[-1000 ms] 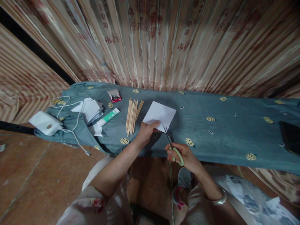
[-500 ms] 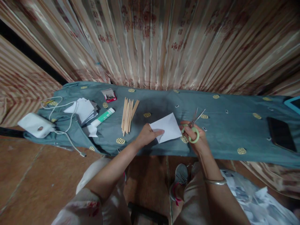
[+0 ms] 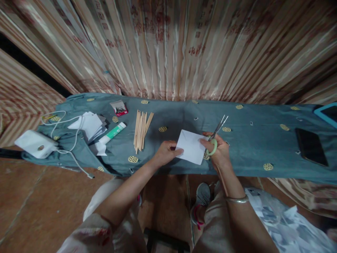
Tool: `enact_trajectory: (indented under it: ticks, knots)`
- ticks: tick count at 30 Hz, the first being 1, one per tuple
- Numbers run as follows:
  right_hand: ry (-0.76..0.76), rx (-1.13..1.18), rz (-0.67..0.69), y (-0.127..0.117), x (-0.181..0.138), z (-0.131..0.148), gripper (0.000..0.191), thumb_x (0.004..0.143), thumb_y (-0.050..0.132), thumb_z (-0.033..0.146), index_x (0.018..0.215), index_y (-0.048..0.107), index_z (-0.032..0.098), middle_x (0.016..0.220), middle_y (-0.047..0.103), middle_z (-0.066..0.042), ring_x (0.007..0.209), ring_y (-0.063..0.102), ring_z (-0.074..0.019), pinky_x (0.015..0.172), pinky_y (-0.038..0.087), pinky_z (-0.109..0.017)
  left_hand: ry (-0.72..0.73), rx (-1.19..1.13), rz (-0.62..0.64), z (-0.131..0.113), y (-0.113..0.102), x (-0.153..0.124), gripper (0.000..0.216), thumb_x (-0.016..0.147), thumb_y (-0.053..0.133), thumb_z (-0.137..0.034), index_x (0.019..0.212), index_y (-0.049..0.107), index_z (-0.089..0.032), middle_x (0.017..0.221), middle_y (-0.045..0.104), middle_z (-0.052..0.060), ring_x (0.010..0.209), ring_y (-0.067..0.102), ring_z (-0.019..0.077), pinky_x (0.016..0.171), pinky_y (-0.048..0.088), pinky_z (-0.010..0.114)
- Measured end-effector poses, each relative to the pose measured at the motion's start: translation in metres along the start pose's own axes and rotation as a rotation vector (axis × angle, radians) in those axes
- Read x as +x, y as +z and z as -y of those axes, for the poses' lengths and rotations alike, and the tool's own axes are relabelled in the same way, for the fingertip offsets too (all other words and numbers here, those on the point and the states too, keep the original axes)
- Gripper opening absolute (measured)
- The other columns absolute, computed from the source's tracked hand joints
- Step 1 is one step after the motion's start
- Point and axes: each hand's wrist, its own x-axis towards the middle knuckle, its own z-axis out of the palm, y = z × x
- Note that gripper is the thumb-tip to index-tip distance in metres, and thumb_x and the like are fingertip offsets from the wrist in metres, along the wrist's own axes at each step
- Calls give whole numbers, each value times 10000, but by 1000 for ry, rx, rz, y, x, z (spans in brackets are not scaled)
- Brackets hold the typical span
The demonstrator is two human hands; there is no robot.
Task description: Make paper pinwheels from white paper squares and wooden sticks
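Observation:
A squarish piece of white paper [image 3: 191,148] is held up over the near part of the cloth-covered table. My left hand [image 3: 167,153] pinches its left edge between thumb and fingers. At the paper's right edge, my right hand [image 3: 219,150] keeps a pair of scissors [image 3: 212,144] with pale green handles, the thumb also resting on the paper. The scissor blades point up and away to the right, slightly apart and clear of the paper. Left of my hands lies a bundle of thin wooden sticks [image 3: 141,131].
On the table's left are a green and white glue tube [image 3: 114,132], a stack of white paper pieces [image 3: 92,125], a small red box of metal bits [image 3: 120,108] and a white power bank [image 3: 37,144] with cable. A dark phone [image 3: 311,147] and blue-edged tablet [image 3: 328,114] lie right.
The paper has turned in my hands, its slanted corner giving way to a squarer outline. My right thumb has come onto its right edge, and the scissor blades have closed partly.

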Motion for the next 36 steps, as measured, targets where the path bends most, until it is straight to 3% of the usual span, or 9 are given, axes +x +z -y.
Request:
enact_trajectory:
  ticks: [4, 10, 14, 17, 20, 25, 28, 32, 36]
  knots:
    - [-71, 58, -100, -8, 6, -1, 363, 513, 822, 276, 829, 659, 200, 605, 592, 74, 520, 524, -96, 537, 434, -241, -15, -31, -69, -10, -4, 1, 169, 599, 706, -322, 509, 670, -183, 555, 563, -7, 587, 485, 122, 570, 361, 222]
    - [-129, 177, -204, -18, 17, -5, 300, 549, 793, 226, 815, 657, 204, 676, 651, 54, 611, 612, -129, 638, 495, -282, -30, -83, -147, -17, -13, 3, 114, 614, 704, -294, 560, 710, -193, 625, 664, 24, 662, 578, 156, 660, 441, 251]
    - [-83, 258, -249, -9, 16, -6, 289, 534, 800, 215, 769, 632, 208, 689, 673, 50, 647, 645, -142, 673, 526, -289, -99, -314, -109, -10, 3, -3, 312, 644, 753, -399, 862, 750, -177, 822, 718, 46, 771, 629, 153, 733, 472, 257]
    - [-12, 286, -199, 6, 7, -9, 329, 523, 822, 229, 789, 630, 205, 720, 689, 41, 654, 648, -137, 661, 531, -272, -184, -450, -30, -4, 23, -8, 461, 576, 812, -481, 876, 734, -140, 879, 722, 75, 820, 645, 175, 737, 492, 267]
    - [35, 301, -145, 18, -1, -12, 382, 505, 843, 252, 818, 628, 206, 749, 702, 28, 653, 646, -143, 650, 528, -275, -223, -542, -159, -1, 34, -8, 520, 535, 842, -495, 875, 720, -121, 878, 728, 84, 802, 651, 187, 712, 508, 281]
    - [27, 132, 35, 17, -10, -14, 395, 606, 815, 461, 851, 652, 197, 702, 695, 21, 614, 610, -116, 621, 478, -243, -196, -629, -336, -9, 20, 2, 513, 543, 857, -439, 905, 702, -111, 905, 734, 103, 867, 668, 225, 745, 527, 313]
    - [90, -40, 261, 10, -20, -14, 471, 698, 706, 592, 912, 680, 174, 717, 723, -33, 582, 591, -119, 536, 425, -231, -135, -667, -375, -17, 3, 7, 465, 563, 849, -402, 891, 689, -115, 897, 730, 87, 862, 667, 215, 738, 524, 301]
    - [206, -170, 590, 4, -38, -20, 514, 706, 703, 590, 980, 685, 156, 770, 739, -76, 592, 604, -130, 491, 389, -223, -96, -713, -414, -23, -10, 8, 389, 617, 822, -336, 907, 671, -125, 916, 724, 69, 864, 666, 201, 749, 524, 300]
    - [242, -231, 719, 6, -48, -26, 526, 728, 671, 607, 988, 684, 150, 773, 730, -82, 613, 619, -139, 491, 396, -225, -136, -726, -404, -26, -9, 7, 307, 681, 780, -297, 898, 666, -113, 890, 726, 77, 863, 673, 207, 779, 531, 320]
